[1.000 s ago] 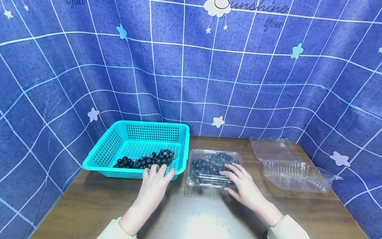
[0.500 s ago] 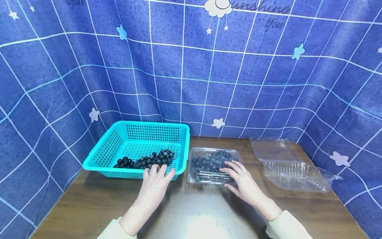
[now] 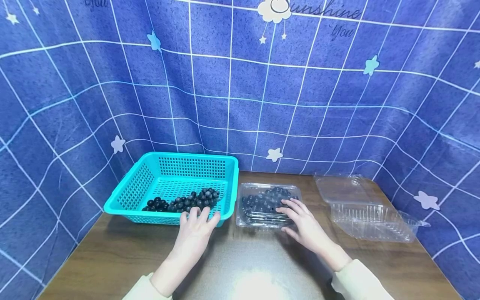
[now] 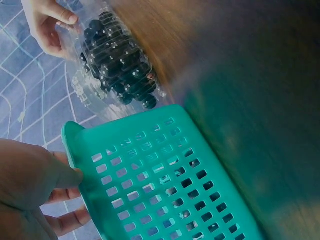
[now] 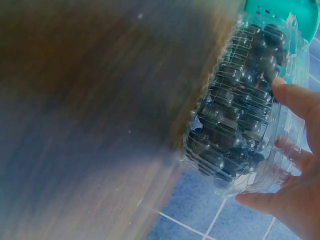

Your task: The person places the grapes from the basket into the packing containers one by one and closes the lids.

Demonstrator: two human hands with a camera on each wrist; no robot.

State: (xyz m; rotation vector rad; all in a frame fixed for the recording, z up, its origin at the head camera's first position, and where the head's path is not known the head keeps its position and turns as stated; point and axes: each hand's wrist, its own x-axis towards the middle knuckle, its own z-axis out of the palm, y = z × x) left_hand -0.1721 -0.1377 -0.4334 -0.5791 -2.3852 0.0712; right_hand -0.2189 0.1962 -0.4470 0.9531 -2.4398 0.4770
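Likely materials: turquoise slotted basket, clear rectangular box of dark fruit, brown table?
Turquoise slotted basket: likely moulded plastic, satin; uniform colour, regular holes. Clear fruit box: probably thin plastic, glossy; see-through, sharp highlights. Brown table: wood or laminate, glossy; grain, bright glare.

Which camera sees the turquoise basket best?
The head view: nearly the whole turquoise basket shows, grapes inside, the left hand covering some rim. The left wrist view shows one holed side close up; the right wrist view, just a small part.
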